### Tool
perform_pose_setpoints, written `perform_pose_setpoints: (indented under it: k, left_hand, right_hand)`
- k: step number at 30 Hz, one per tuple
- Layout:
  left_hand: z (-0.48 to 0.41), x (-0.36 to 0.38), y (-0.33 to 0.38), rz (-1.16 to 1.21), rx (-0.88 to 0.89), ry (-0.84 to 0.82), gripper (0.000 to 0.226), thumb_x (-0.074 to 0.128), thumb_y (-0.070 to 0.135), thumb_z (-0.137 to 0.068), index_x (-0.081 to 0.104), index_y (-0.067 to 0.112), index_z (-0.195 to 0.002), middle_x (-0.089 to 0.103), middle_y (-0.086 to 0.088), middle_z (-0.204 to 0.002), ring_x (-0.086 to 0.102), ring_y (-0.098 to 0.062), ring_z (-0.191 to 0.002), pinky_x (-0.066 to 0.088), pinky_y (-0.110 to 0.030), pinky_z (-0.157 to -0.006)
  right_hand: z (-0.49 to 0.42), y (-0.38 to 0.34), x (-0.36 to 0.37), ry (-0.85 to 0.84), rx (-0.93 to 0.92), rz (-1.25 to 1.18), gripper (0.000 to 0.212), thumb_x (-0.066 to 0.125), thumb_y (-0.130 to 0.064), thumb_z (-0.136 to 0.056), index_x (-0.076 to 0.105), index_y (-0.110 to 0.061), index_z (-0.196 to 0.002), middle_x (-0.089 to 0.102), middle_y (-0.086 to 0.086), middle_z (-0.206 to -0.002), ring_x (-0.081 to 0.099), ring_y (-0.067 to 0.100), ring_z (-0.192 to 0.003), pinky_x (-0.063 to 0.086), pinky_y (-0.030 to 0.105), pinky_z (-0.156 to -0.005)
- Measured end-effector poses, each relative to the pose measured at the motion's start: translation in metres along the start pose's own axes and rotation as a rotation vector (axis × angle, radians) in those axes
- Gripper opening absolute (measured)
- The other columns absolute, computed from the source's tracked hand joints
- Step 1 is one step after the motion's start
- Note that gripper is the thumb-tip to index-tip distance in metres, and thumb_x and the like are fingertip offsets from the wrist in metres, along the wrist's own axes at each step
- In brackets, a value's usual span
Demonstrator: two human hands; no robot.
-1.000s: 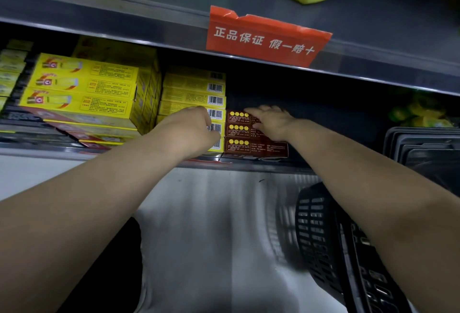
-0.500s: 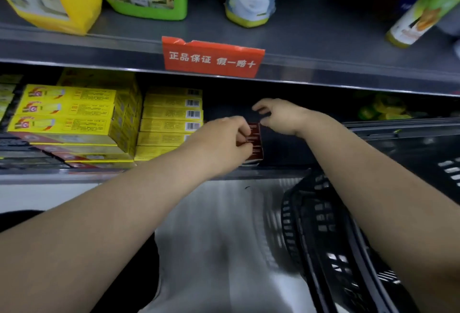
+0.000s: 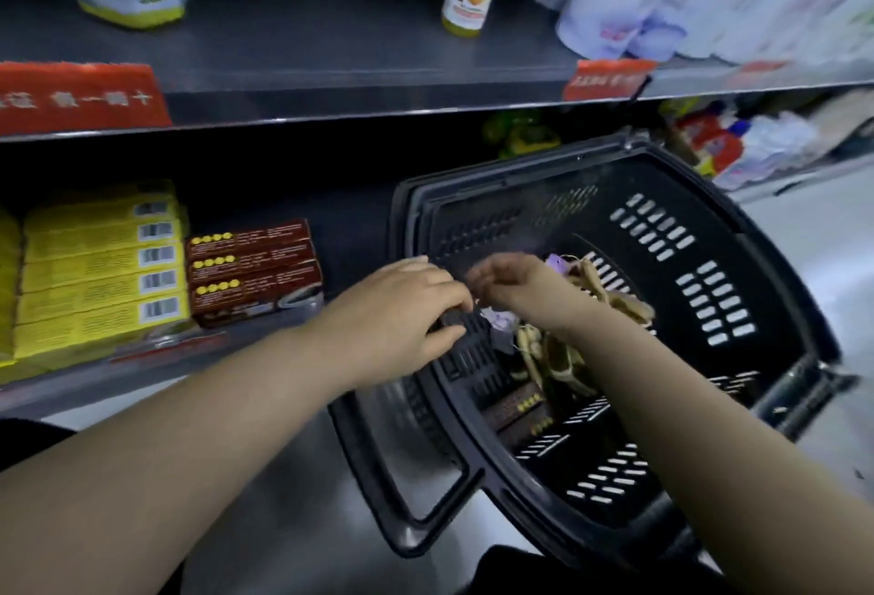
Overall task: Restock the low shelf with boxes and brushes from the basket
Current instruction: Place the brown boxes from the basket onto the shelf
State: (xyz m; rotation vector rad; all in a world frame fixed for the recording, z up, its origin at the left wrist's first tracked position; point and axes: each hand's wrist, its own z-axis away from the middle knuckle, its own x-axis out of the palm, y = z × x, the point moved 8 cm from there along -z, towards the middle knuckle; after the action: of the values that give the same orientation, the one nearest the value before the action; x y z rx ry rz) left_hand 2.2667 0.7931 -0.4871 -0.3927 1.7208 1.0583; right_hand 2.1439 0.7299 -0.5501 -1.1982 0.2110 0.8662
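Three dark red boxes [image 3: 253, 270] lie stacked on the low shelf [image 3: 156, 360], beside a stack of yellow boxes [image 3: 101, 273]. A black basket [image 3: 738, 282] stands tilted on the floor to the right. Inside it lie tan brushes [image 3: 555, 360] with purple tags and two more dark red boxes [image 3: 518, 410]. My left hand [image 3: 402, 315] hovers over the basket's near rim, fingers loosely bent, holding nothing that I can see. My right hand [image 3: 515, 284] reaches into the basket above the brushes; its fingers are blurred and I cannot tell if they hold anything.
An upper shelf [image 3: 331, 93] carries bottles and pouches, with red price labels [image 3: 78, 97] on its edge. More packaged goods [image 3: 738, 145] sit on the low shelf at the far right. A dark gap on the low shelf lies between the red boxes and the basket.
Both hands have left the red boxes on the low shelf and moved right to the basket. The view has swung right and down, bringing the basket's inside into sight.
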Motion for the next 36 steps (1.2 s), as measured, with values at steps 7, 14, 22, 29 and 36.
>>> perform_pose_setpoints:
  k: [7,14,22,29,36]
  left_hand:
    - [-0.016,0.022,0.009,-0.087,0.041,-0.056,0.027,0.036,0.038,-0.097,0.061,0.03,-0.103,0.064,0.014,-0.09,0.053,-0.008,-0.087,0.016,-0.015,-0.089]
    - [-0.017,0.024,0.003,-0.055,-0.003,-0.099,0.027,0.034,0.036,-0.095,0.06,0.029,-0.096,0.06,0.012,-0.079,0.052,-0.008,-0.078,0.019,-0.016,-0.091]
    - [-0.02,0.02,0.007,-0.049,-0.006,-0.056,0.025,0.037,0.034,-0.096,0.06,0.026,-0.1,0.065,0.01,-0.083,0.056,-0.012,-0.083,0.018,-0.014,-0.087]
    - [-0.009,0.027,0.008,-0.063,0.003,-0.052,0.025,0.038,0.034,-0.096,0.059,0.023,-0.102,0.067,0.008,-0.085,0.059,-0.016,-0.088,0.019,-0.017,-0.085]
    - [-0.016,0.007,-0.011,0.239,-0.251,0.04,0.027,0.036,0.026,-0.098,0.052,0.021,-0.119,0.067,0.004,-0.105,0.061,-0.013,-0.095,0.051,-0.035,-0.081]
  right_hand:
    - [0.002,0.152,0.097,-0.662,0.24,0.802,0.063,0.065,-0.017,-0.087,0.037,-0.011,-0.142,0.039,0.011,-0.146,0.042,0.026,-0.13,0.031,0.026,-0.104]
    - [0.017,0.161,0.153,-0.822,-0.011,1.129,0.041,0.044,-0.023,-0.096,0.048,-0.002,-0.131,0.05,0.019,-0.136,0.05,0.032,-0.122,0.045,0.034,-0.091]
    - [0.015,0.182,0.164,-0.838,-0.062,1.243,0.058,0.042,-0.027,-0.098,0.021,-0.006,-0.147,0.026,0.02,-0.151,0.03,0.036,-0.137,0.028,0.049,-0.109]
    - [0.019,0.161,0.164,-0.857,-0.084,1.319,0.035,0.051,-0.019,-0.092,0.051,-0.006,-0.124,0.056,0.014,-0.126,0.055,0.031,-0.116,0.045,0.04,-0.085]
    - [0.023,0.035,0.013,-0.094,-0.123,0.742,0.056,0.075,-0.026,-0.07,0.059,-0.026,-0.124,0.067,0.0,-0.106,0.064,0.022,-0.096,0.049,0.026,-0.077]
